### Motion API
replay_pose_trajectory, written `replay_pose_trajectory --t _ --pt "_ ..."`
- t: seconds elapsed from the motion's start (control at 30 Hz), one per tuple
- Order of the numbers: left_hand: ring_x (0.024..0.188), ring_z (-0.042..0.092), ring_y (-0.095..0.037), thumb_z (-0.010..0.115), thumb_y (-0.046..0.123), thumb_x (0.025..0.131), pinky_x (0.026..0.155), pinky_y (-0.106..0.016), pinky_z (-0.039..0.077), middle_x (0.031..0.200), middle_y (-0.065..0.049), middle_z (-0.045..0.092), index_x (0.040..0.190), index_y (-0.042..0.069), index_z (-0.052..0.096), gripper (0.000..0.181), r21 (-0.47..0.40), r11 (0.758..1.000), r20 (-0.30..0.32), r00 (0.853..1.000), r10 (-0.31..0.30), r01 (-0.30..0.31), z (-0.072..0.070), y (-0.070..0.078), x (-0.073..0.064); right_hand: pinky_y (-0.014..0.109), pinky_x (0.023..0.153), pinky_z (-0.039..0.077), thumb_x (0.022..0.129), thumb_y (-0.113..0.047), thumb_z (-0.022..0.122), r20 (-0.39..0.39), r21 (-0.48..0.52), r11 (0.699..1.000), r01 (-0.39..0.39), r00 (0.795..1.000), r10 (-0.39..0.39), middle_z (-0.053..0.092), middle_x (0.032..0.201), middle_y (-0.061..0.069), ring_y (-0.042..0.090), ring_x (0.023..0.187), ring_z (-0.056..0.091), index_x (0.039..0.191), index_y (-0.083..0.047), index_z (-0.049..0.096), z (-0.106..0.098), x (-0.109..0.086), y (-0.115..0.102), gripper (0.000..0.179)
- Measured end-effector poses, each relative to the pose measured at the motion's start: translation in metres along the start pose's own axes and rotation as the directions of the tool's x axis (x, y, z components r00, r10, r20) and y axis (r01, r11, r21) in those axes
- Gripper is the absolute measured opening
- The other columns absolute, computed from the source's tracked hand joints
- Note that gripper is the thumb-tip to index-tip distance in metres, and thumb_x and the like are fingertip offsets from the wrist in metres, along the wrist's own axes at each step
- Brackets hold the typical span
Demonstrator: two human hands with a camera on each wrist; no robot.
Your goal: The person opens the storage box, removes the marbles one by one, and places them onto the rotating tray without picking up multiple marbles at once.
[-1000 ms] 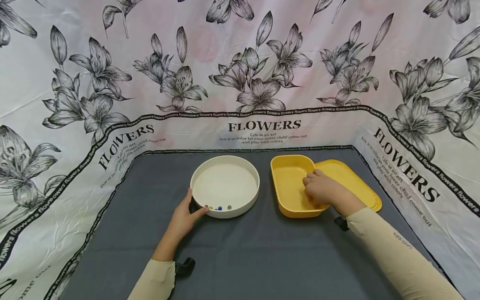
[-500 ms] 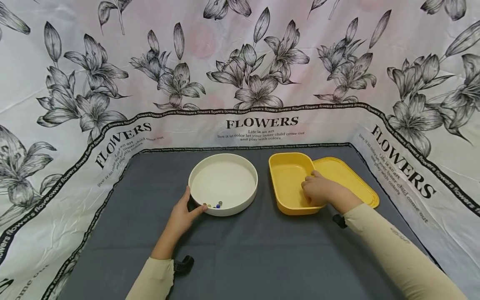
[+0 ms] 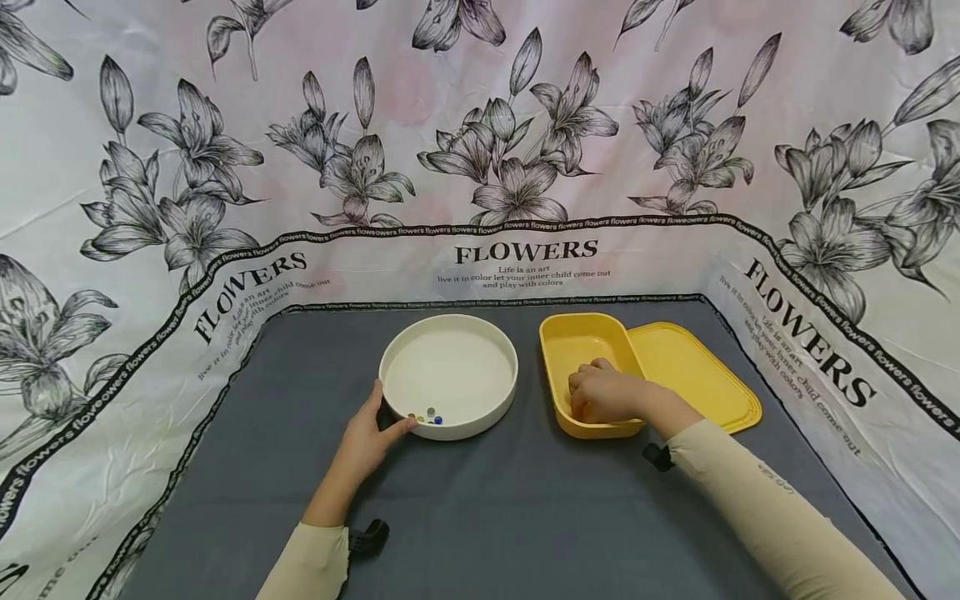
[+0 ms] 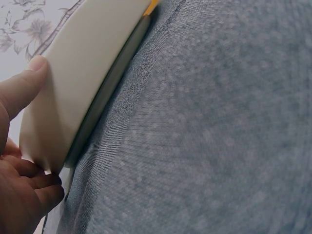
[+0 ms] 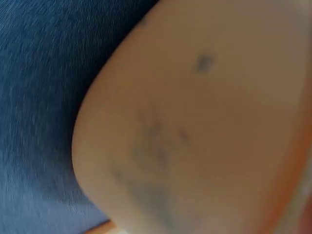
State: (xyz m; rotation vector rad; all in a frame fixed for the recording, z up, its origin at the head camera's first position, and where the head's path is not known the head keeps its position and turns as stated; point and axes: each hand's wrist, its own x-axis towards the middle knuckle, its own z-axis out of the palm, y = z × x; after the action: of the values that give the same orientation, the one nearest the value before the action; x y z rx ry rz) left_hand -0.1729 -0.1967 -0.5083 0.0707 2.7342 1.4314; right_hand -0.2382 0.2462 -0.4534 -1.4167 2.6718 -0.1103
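My left hand [image 3: 366,446] grips the near left side of a round white tray [image 3: 457,358]. In the left wrist view the thumb lies on the tray's wall [image 4: 85,63] and the fingers curl at its lower edge. Several small marbles [image 3: 438,420], one of them blue, lie in the tray by the thumb. My right hand [image 3: 606,395] reaches down into a yellow box [image 3: 557,354], its fingertips hidden. The right wrist view shows the box's wall [image 5: 234,136] close up, with dark blurred spots in it; whether the hand holds anything is not visible.
A flat yellow lid [image 3: 697,371] lies to the right of the box, partly behind it. Dark grey cloth [image 3: 510,517] covers the table. A flower-printed curtain [image 3: 517,108] rises around the back and sides.
My right hand has moved left within the yellow box, towards its near left part. The marbles have rolled slightly in the white tray. My left hand keeps its hold.
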Motion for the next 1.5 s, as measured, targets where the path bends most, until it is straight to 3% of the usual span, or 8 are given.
replay_pose_trajectory --t 0.3,0.67,1.0,1.33,1.5 --pt "0.157 0.017 -0.035 0.078 0.051 0.088 0.123 -0.058 0.024 0.171 -0.014 0.011 0.165 0.007 0.007 0.114 -0.008 1.0 0.004 1.0 0.005 -0.005 0.003 -0.003 -0.002 0.042 0.084 0.036 0.084 -0.011 0.078 -0.015 0.035 0.999 -0.023 1.0 0.024 0.053 0.082 -0.011 0.011 0.082 0.046 0.076 -0.029 0.074 0.006 0.006 -0.007 0.02" --pt "0.156 0.017 -0.036 0.079 0.049 0.087 0.123 -0.058 0.024 0.17 -0.016 0.012 0.165 0.005 0.008 0.114 -0.022 1.0 0.001 1.0 0.022 -0.022 0.002 -0.002 0.001 0.041 0.083 0.034 0.086 -0.015 0.078 -0.001 0.07 0.995 -0.071 0.997 0.071 0.054 0.083 -0.014 0.009 0.083 0.045 0.079 -0.03 0.076 0.01 0.003 -0.003 0.016" --pt "0.156 0.016 -0.037 0.079 0.049 0.088 0.123 -0.059 0.024 0.171 -0.017 0.011 0.165 0.005 0.008 0.113 -0.025 0.999 -0.012 1.0 0.023 -0.024 0.001 -0.003 0.003 0.044 0.085 0.031 0.084 -0.025 0.084 -0.065 0.144 0.986 -0.083 0.993 0.094 0.055 0.085 -0.011 0.01 0.085 0.044 0.077 -0.033 0.074 -0.01 -0.008 -0.004 0.014" --pt "0.157 0.016 -0.035 0.078 0.051 0.088 0.123 -0.058 0.024 0.171 -0.015 0.011 0.165 0.006 0.007 0.113 -0.018 1.0 -0.003 1.0 0.02 -0.02 0.001 -0.003 0.002 0.041 0.086 0.031 0.09 -0.031 0.079 -0.191 0.198 0.967 -0.163 0.961 0.201 0.058 0.089 -0.011 0.011 0.09 0.048 0.083 -0.039 0.071 -0.029 -0.012 -0.002 0.014" --pt "0.156 0.016 -0.037 0.078 0.051 0.088 0.123 -0.059 0.023 0.17 -0.017 0.012 0.165 0.005 0.008 0.113 -0.019 0.999 -0.011 1.0 0.027 -0.027 0.002 -0.004 0.0 0.045 0.092 0.033 0.095 -0.029 0.072 -0.24 0.19 0.967 -0.171 0.947 0.214 0.057 0.091 -0.013 0.011 0.091 0.049 0.083 -0.035 0.071 -0.036 -0.005 -0.006 0.014"
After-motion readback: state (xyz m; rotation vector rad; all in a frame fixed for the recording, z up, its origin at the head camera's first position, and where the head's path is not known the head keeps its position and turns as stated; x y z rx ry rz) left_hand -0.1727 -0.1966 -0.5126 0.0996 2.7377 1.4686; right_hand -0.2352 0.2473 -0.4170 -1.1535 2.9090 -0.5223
